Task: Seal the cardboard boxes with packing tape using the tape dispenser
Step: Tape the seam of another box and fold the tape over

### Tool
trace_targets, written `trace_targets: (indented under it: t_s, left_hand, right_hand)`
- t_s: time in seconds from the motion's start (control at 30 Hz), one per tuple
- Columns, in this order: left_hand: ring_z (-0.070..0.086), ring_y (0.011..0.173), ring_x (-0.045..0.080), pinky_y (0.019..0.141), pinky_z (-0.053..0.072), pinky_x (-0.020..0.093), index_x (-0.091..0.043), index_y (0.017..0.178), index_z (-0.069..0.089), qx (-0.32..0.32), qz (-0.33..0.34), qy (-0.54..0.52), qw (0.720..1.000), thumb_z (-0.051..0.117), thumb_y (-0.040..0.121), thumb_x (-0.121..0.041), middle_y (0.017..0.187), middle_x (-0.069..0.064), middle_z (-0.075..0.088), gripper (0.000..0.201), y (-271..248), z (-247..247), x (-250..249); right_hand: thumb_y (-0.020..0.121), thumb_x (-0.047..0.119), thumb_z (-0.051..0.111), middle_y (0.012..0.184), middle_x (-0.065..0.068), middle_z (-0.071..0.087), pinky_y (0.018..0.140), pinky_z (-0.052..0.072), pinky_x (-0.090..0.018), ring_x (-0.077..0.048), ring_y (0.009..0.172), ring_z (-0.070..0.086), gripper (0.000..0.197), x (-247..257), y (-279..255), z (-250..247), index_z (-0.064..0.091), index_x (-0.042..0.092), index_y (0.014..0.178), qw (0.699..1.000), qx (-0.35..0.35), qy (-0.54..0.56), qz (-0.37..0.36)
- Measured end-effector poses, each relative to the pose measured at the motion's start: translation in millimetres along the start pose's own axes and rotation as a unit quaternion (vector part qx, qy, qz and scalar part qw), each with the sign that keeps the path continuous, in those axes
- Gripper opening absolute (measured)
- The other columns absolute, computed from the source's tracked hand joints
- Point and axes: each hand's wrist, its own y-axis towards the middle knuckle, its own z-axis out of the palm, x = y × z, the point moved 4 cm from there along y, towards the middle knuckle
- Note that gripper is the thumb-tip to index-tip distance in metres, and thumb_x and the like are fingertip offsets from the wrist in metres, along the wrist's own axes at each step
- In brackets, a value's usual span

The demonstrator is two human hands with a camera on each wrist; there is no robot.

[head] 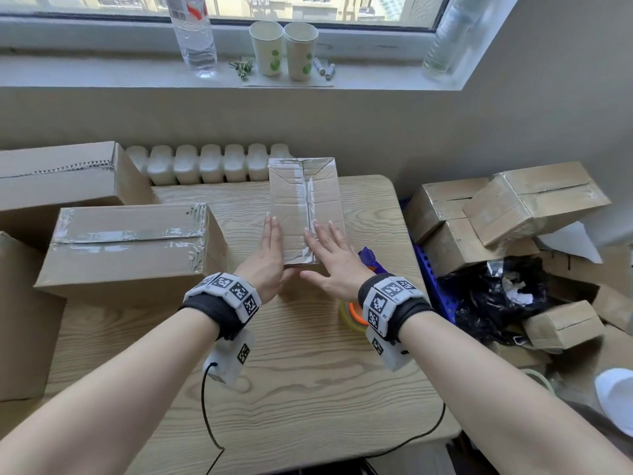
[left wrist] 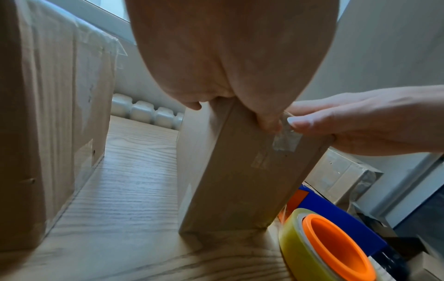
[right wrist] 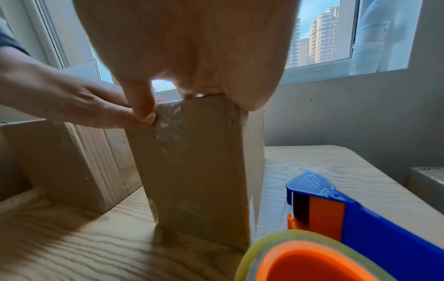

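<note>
Both hands flat on the upright cardboard box at mid-table: left hand with straight fingers along the top's left edge, thumb down over the near face; right hand spread palm-down over the tape strip running down the top seam, thumb hanging past the near edge. Neither curled around anything, only pressing. In the wrist views, the two thumbs meeting on a short tape end folded onto the near face. Tape dispenser, blue frame with orange hub and yellowish roll, lying on the table just right of the box and under the right wrist, close to the table's rounded right edge. Larger taped box just left, a narrow lane of bare wood between the two; open tabletop toward the near edge. More boxes heaped off the right side. On the sill, two paper cups with green prints and a bottle with a red-and-white label, lettering too blurred to read. Raised lettering on the dispenser's nose also illegible.
</note>
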Motion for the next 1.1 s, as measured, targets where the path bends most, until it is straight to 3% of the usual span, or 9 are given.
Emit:
trace_targets:
  t_s: [0.1, 0.23, 0.33, 0.43, 0.53, 0.63, 0.87, 0.97, 1.1]
  left_hand:
    - [-0.011, 0.144, 0.026, 0.115, 0.008, 0.031, 0.001, 0.140, -0.026, 0.005, -0.013, 0.034, 0.999, 0.049, 0.094, -0.033, 0.148, 0.017, -0.033, 0.095, 1.9, -3.0, -0.2]
    - [-0.021, 0.142, 0.025, 0.117, -0.005, 0.035, -0.002, 0.143, -0.021, -0.011, -0.013, 0.114, 0.993, 0.042, 0.095, -0.043, 0.149, 0.015, -0.032, 0.090, 1.5, -5.5, -0.9]
    - [-0.024, 0.140, 0.017, 0.116, -0.011, 0.038, -0.020, 0.145, -0.019, -0.058, 0.083, 0.202, 0.974, 0.022, 0.093, -0.057, 0.148, 0.001, -0.032, 0.077, -0.6, -1.8, -6.1]
    - [-0.017, 0.141, 0.011, 0.115, -0.012, 0.033, -0.032, 0.146, -0.007, -0.060, 0.163, 0.219, 0.960, 0.002, 0.086, -0.060, 0.155, -0.007, -0.013, 0.068, -3.2, 5.7, -17.1]
    - [-0.013, 0.142, 0.012, 0.116, -0.010, 0.032, -0.031, 0.148, -0.002, -0.065, 0.153, 0.217, 0.962, 0.010, 0.095, -0.037, 0.157, -0.006, -0.002, 0.055, 0.0, 10.8, -22.6]
    - [-0.010, 0.144, 0.014, 0.117, -0.010, 0.033, -0.030, 0.148, -0.008, -0.056, 0.134, 0.235, 0.961, 0.031, 0.091, 0.003, 0.157, -0.007, -0.007, 0.077, 1.7, 10.4, -22.9]
    - [-0.015, 0.143, 0.013, 0.116, -0.012, 0.033, -0.024, 0.147, -0.015, -0.054, 0.128, 0.265, 0.954, 0.037, 0.085, 0.012, 0.151, -0.010, -0.019, 0.089, 4.7, 10.3, -18.9]
    - [-0.014, 0.143, 0.010, 0.115, -0.013, 0.031, -0.023, 0.148, -0.011, -0.054, 0.141, 0.237, 0.960, 0.044, 0.092, -0.010, 0.157, -0.006, -0.009, 0.079, 4.9, 10.5, -16.8]
    - [0.003, 0.145, 0.008, 0.118, 0.000, 0.031, -0.026, 0.150, 0.004, -0.032, 0.119, 0.133, 0.983, 0.025, 0.095, -0.055, 0.157, -0.006, 0.013, 0.066, 6.1, -5.0, -27.5]
  right_hand:
    - [0.097, 0.048, 0.039, 0.159, 0.011, -0.010, 0.117, -0.008, -0.046, -0.009, 0.144, -0.018, 0.071, 2.1, -1.5, -2.3, 0.000, 0.028, 0.152, 0.999, -0.002, -0.033, -0.018]
    - [0.099, 0.036, 0.041, 0.159, 0.010, 0.005, 0.118, -0.008, -0.043, -0.004, 0.146, -0.001, 0.062, 5.1, -18.7, -3.0, 0.013, 0.022, 0.152, 0.997, -0.045, -0.016, -0.063]
    - [0.093, 0.014, 0.046, 0.153, -0.001, 0.032, 0.117, 0.019, -0.036, -0.013, 0.141, 0.028, 0.055, -12.2, -43.4, -8.7, 0.034, 0.012, 0.146, 0.975, -0.202, 0.068, -0.054]
    - [0.087, 0.005, 0.046, 0.131, -0.009, 0.054, 0.093, 0.043, -0.039, -0.029, 0.116, 0.053, 0.043, -44.1, -62.9, -1.3, 0.050, 0.008, 0.129, 0.956, -0.275, 0.088, 0.047]
    - [0.093, 0.024, 0.048, 0.122, -0.008, 0.056, 0.089, 0.042, -0.037, -0.031, 0.109, 0.054, 0.032, -67.3, -68.9, 26.3, 0.050, 0.011, 0.123, 0.972, -0.169, 0.037, 0.156]
    - [0.092, 0.047, 0.052, 0.127, -0.008, 0.055, 0.096, 0.037, -0.037, -0.028, 0.115, 0.052, 0.049, -77.4, -67.7, 60.5, 0.047, 0.011, 0.125, 0.976, -0.026, -0.035, 0.213]
    - [0.087, 0.042, 0.060, 0.111, -0.002, 0.065, 0.110, 0.018, -0.035, -0.020, 0.111, 0.057, 0.035, -73.1, -58.6, 92.9, 0.052, 0.019, 0.112, 0.976, -0.039, -0.084, 0.199]
    - [0.091, 0.028, 0.056, 0.115, -0.002, 0.064, 0.112, 0.015, -0.033, -0.021, 0.114, 0.055, 0.024, -73.4, -64.3, 84.8, 0.053, 0.017, 0.112, 0.979, -0.089, -0.062, 0.175]
    - [0.089, 0.015, 0.060, 0.107, -0.010, 0.062, 0.113, 0.019, -0.040, -0.030, 0.109, 0.053, 0.020, -77.2, -77.2, 51.7, 0.056, 0.005, 0.105, 0.972, -0.187, 0.043, 0.139]
